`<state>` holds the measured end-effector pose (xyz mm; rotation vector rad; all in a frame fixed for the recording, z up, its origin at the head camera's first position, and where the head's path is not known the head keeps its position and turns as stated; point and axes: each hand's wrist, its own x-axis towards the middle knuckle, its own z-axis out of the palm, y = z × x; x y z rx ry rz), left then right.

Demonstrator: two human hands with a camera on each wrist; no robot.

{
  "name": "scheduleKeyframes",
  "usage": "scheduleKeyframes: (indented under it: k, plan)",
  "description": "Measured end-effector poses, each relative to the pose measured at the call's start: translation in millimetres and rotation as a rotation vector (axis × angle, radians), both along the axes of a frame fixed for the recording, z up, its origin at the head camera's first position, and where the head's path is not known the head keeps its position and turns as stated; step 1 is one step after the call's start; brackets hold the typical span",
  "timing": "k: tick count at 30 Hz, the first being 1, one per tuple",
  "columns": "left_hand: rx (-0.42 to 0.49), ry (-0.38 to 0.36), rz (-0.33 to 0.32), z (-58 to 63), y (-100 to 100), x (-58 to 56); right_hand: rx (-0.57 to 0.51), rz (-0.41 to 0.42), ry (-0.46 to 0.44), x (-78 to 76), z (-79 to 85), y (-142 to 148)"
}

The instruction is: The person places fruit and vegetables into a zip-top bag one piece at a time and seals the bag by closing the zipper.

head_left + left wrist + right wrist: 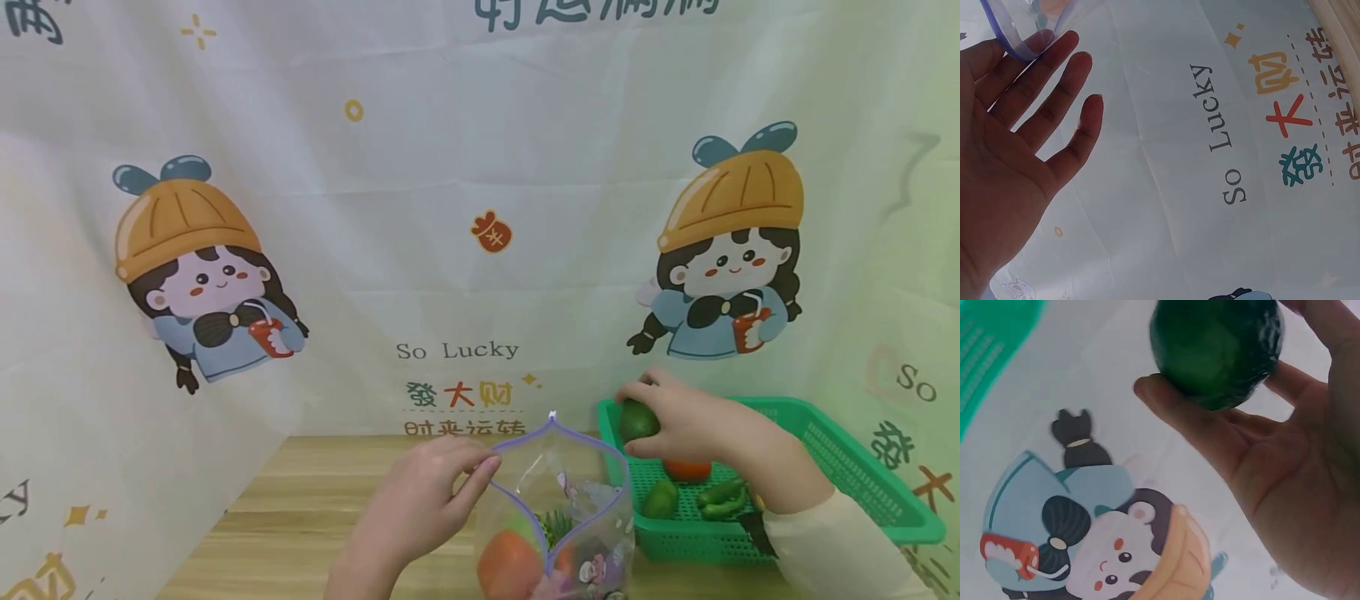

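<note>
My right hand (678, 417) grips a dark green, rounded avocado (637, 420) above the left part of the green basket (806, 417). The right wrist view shows the same glossy, slightly bumpy avocado (1219, 347) between thumb and fingers. With thumb and forefinger, my left hand (423, 496) pinches the left edge of a clear zip bag (592, 533), its other fingers extended in the left wrist view. The bag stands with its purple-rimmed mouth spread apart. Inside it are an orange-red round item (510, 567) and something with spiky green leaves (557, 525).
In the basket lie a red round item (687, 471), a green oval fruit (661, 501) and green peppers (723, 498). The basket stands right of the bag on a wooden table (277, 517). A printed cloth (420, 250) hangs behind and along the sides.
</note>
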<state>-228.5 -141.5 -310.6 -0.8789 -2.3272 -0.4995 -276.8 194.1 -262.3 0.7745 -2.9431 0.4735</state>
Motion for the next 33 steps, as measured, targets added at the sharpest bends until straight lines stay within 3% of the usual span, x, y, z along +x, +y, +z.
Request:
scheduleKeyframes:
  k: [8, 11, 15, 18, 20, 28, 33]
  plan:
    - [-0.003, 0.003, -0.007, -3.6, 3.7, -1.2, -0.267, 0.042, 0.276, 54.5, -8.6, 1.8]
    - [0.000, 0.010, -0.015, -4.8, 4.4, -1.4, -0.331, 0.060, 0.387, 68.1, -11.8, -0.8]
    - [0.004, 0.020, -0.023, -5.1, 5.2, -1.2, -0.415, 0.202, 0.499, 74.2, -13.2, -9.7]
    - [0.002, 0.027, -0.037, -4.8, 6.3, -1.9, -0.457, 0.332, 0.469, 76.4, -14.3, -18.8]
    - [0.003, 0.028, -0.044, -4.0, 5.8, -2.1, -0.459, 0.372, 0.412, 76.3, -14.8, -25.3]
    - [-0.005, 0.031, -0.031, -3.7, 6.0, -0.5, -0.311, 0.281, 0.232, 70.8, -24.4, -32.7]
    - [-0.012, 0.032, -0.034, -3.3, 6.7, -0.8, -0.268, 0.275, 0.139, 68.4, -25.8, -37.2]
